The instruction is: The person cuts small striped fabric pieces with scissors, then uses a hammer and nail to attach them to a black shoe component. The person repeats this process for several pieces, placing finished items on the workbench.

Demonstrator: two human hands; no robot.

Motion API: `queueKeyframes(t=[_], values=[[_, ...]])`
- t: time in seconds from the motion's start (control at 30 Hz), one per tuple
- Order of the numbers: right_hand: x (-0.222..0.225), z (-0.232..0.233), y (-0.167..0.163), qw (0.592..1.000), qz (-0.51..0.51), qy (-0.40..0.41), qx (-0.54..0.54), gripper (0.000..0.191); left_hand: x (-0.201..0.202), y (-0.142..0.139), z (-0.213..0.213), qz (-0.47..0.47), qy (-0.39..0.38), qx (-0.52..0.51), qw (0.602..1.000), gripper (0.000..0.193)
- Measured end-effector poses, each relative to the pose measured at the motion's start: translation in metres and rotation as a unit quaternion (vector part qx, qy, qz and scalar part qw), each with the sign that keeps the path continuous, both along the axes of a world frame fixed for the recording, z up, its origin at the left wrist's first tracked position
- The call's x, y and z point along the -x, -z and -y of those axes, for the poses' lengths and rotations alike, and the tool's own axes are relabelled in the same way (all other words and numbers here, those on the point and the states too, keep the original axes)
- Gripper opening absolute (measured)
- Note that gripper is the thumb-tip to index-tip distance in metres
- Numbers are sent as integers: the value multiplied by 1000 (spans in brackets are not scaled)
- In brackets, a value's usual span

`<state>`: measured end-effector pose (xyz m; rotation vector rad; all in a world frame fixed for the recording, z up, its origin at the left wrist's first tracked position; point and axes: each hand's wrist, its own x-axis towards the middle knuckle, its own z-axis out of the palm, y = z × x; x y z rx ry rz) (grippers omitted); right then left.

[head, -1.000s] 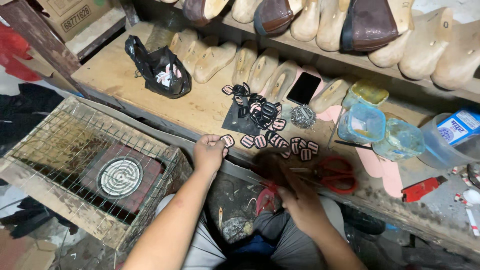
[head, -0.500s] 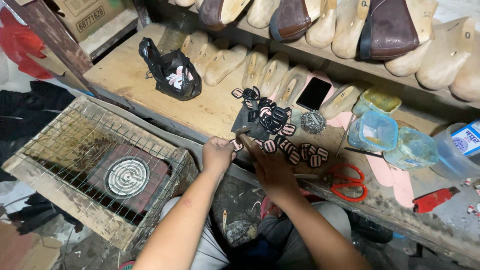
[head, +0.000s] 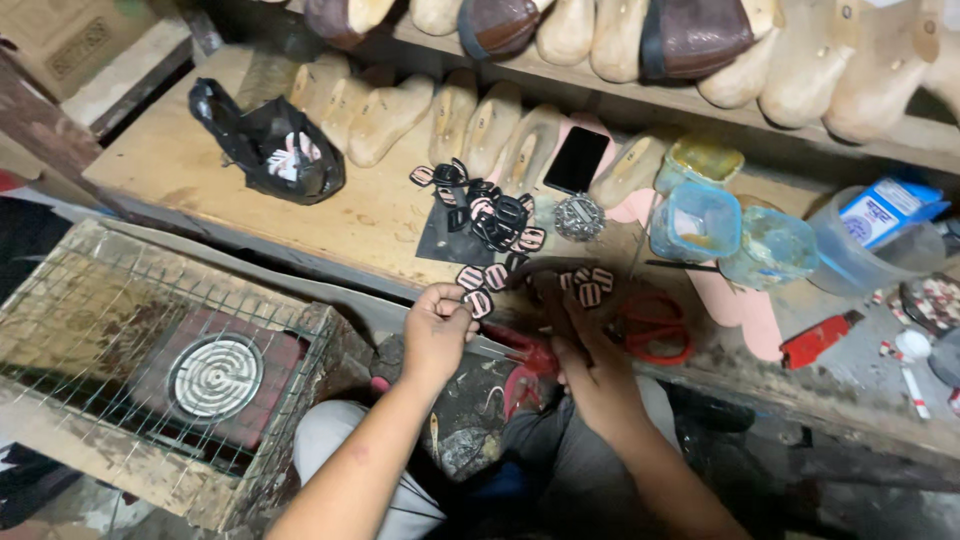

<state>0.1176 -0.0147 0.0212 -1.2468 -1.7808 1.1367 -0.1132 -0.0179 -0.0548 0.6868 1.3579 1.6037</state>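
At the near edge of the wooden tabletop (head: 200,170), the left hand (head: 437,330) pinches a small oval pink-and-black striped patch (head: 478,303) between its fingertips, its long axis roughly upright. The loose striped patches (head: 585,285) lie just up and to the right of it along the edge, with the larger pile (head: 490,210) farther back. The right hand (head: 590,365) is nearer the loose ones, curled narrowly beside the red scissors (head: 655,328); what it grips cannot be told.
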Motion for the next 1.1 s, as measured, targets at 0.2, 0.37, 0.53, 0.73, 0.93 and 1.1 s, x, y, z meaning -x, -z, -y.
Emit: queueKeyframes(t=[0.2, 0.37, 0.53, 0.73, 0.93, 1.1], values=[[-54, 39, 6, 997, -30, 30, 64, 64, -39, 10, 0, 8, 34, 19, 999, 18], [-71, 50, 18, 987, -54, 45, 143, 67, -43, 9, 1, -7, 21, 6, 1000, 17], [-68, 35, 26, 990, -73, 70, 97, 62, -46, 1, -4, -12, 24, 23, 999, 16], [-55, 22, 20, 971, 89, 18, -221, 57, -47, -11, -13, -9, 1, 80, 997, 13], [-29, 18, 10, 969, 86, -34, -227, 52, -47, -14, -23, -16, 1, 70, 997, 12], [-17, 8, 9, 972, 165, -40, -163, 54, -47, -13, -24, -17, 6, 59, 998, 13]])
